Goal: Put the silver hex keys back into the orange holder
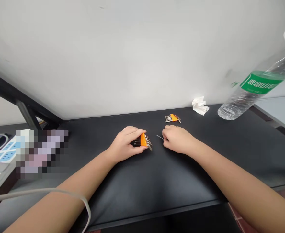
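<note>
My left hand grips an orange hex key holder between thumb and fingers, just above or on the black tabletop. Several bent metal keys stick out of the holder on its right side, and straight shafts show on its left. To the right, my right hand is closed around a thin metal hex key, whose end points left toward the holder; the rest of it is hidden by the fingers. Behind my right hand lies a second orange hex key set with several keys in it.
A crumpled white tissue and a large clear bottle with a green label stand by the wall at the right. Power strips are at the left edge, beside a blurred-out item. A pale cable crosses over my left forearm.
</note>
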`<action>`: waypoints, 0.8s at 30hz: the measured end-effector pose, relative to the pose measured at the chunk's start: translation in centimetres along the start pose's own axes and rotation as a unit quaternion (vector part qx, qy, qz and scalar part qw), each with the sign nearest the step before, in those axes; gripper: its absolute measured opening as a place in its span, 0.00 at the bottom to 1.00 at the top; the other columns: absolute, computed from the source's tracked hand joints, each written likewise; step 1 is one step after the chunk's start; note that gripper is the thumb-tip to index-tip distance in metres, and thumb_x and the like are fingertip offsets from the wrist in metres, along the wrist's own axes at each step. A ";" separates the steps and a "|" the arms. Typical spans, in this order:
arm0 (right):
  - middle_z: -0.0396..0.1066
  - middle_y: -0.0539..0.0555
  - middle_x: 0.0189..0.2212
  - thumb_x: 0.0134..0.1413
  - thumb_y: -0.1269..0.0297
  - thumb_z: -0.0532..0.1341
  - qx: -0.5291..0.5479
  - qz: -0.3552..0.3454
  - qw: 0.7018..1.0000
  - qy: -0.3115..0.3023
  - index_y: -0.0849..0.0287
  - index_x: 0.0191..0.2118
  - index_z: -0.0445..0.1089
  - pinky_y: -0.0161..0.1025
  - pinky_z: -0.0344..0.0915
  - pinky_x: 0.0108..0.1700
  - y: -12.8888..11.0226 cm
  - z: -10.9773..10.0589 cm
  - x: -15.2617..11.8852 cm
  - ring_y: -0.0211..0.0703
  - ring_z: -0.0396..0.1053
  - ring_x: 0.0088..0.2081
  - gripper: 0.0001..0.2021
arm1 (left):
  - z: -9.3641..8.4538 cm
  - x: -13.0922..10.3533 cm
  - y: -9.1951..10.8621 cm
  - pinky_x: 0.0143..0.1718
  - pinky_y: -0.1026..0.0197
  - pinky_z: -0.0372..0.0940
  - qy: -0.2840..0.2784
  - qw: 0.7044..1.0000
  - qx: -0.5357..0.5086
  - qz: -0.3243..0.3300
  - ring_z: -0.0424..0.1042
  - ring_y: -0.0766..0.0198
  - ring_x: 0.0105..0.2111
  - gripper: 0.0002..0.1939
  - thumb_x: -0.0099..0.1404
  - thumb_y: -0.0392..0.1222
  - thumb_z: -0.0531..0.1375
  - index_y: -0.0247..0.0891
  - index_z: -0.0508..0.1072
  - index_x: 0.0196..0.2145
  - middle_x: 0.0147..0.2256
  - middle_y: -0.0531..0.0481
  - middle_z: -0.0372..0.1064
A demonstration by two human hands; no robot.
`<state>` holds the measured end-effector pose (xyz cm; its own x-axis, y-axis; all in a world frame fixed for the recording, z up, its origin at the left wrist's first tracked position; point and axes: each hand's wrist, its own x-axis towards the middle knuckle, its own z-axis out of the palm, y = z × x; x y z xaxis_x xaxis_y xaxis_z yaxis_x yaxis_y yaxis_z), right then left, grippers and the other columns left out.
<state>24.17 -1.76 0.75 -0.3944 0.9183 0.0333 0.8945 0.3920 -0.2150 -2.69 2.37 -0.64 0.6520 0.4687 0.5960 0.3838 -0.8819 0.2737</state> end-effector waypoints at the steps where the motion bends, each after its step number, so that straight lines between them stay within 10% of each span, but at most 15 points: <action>1: 0.70 0.56 0.31 0.52 0.75 0.63 -0.017 0.009 1.000 -0.013 0.58 0.26 0.66 0.39 0.56 0.28 -0.3 0.0 0.0 0.44 0.68 0.30 0.08 | 0.0 0.0 0.0 0.47 0.55 0.72 -0.003 1.000 -0.001 -0.002 0.77 0.57 0.42 0.23 0.63 0.46 0.68 0.41 0.74 0.54 0.40 0.46 0.78; 7: 0.68 0.53 0.29 0.48 0.77 0.62 0.008 0.029 0.999 0.008 0.57 0.25 0.61 0.37 0.49 0.25 -1.2 -0.1 -0.3 0.39 0.61 0.25 0.10 | 0.0 0.0 -0.1 0.46 0.55 0.72 -0.010 1.000 -0.010 -0.006 0.77 0.58 0.40 0.24 0.63 0.46 0.68 0.41 0.74 0.55 0.39 0.46 0.78; 14: 0.65 0.47 0.28 0.53 0.79 0.57 0.196 -0.099 0.969 0.113 0.57 0.31 0.64 0.34 0.57 0.32 -1.9 -0.5 -0.6 0.36 0.62 0.29 0.08 | 0.0 0.0 -0.2 0.46 0.53 0.72 -0.023 1.000 -0.004 -0.001 0.77 0.57 0.39 0.23 0.63 0.49 0.68 0.42 0.74 0.54 0.36 0.48 0.76; 24: 0.70 0.54 0.35 0.66 0.73 0.55 0.160 -0.141 0.959 0.187 0.58 0.40 0.71 0.37 0.63 0.37 -1.9 0.2 -0.6 0.40 0.67 0.34 0.08 | 0.1 0.3 0.0 0.47 0.52 0.71 -0.026 0.999 -0.009 0.025 0.76 0.59 0.36 0.22 0.63 0.48 0.68 0.41 0.73 0.53 0.33 0.50 0.75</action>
<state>22.67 -3.07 0.98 -0.4552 0.7572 0.4685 0.6292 0.6458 -0.4326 -2.49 2.53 -0.52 0.7040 0.4253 0.5688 0.3382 -0.9050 0.2580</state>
